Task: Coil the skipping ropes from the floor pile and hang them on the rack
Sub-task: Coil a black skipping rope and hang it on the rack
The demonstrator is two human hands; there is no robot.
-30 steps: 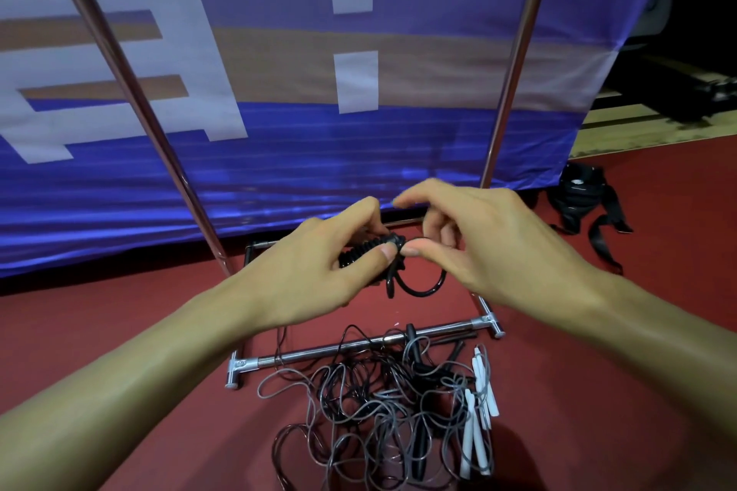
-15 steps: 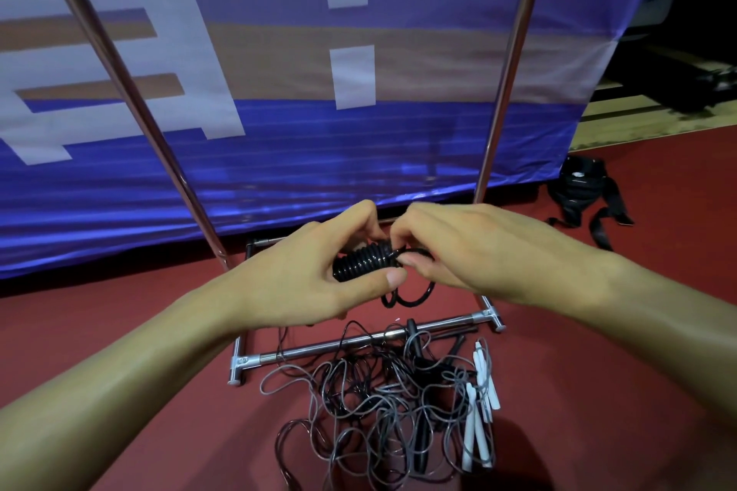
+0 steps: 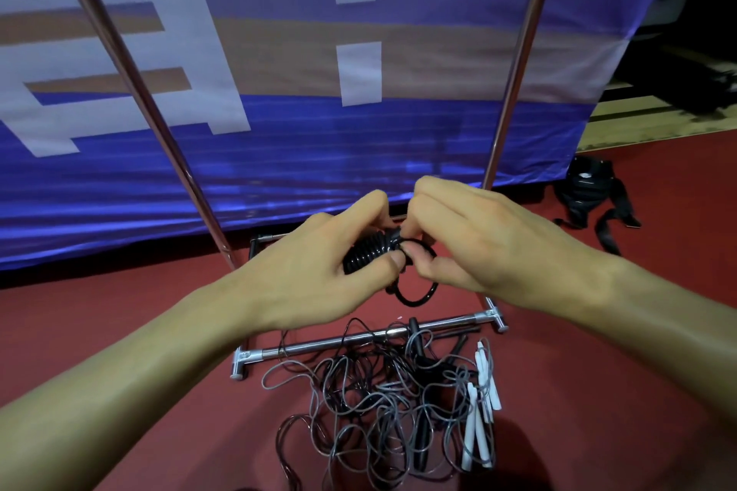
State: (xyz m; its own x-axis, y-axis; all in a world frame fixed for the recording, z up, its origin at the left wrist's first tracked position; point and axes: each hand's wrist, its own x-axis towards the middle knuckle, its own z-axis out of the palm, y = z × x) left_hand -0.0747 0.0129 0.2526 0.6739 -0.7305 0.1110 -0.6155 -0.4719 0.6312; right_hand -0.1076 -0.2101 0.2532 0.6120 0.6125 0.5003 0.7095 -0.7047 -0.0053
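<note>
A black skipping rope (image 3: 369,253), wound into a tight coil, is held in front of me at mid-frame. My left hand (image 3: 319,271) grips the coil, thumb on its near side. My right hand (image 3: 470,239) pinches the rope's free end right at the coil, and a small black loop hangs below the fingers. On the red floor beneath lies the pile of tangled grey and black ropes (image 3: 379,419) with white handles (image 3: 480,407) at its right. The chrome rack (image 3: 359,341) stands behind the pile, its two uprights rising left and right.
A blue and white banner (image 3: 299,112) hangs right behind the rack. A black strapped bag (image 3: 590,191) lies on the floor at the right. A wooden platform edge (image 3: 658,124) sits far right. Red floor stretches around the pile.
My right hand has closed in on the coil and wound the free end tighter; the hanging loop has shrunk. Both hands sit a little lower in view.
</note>
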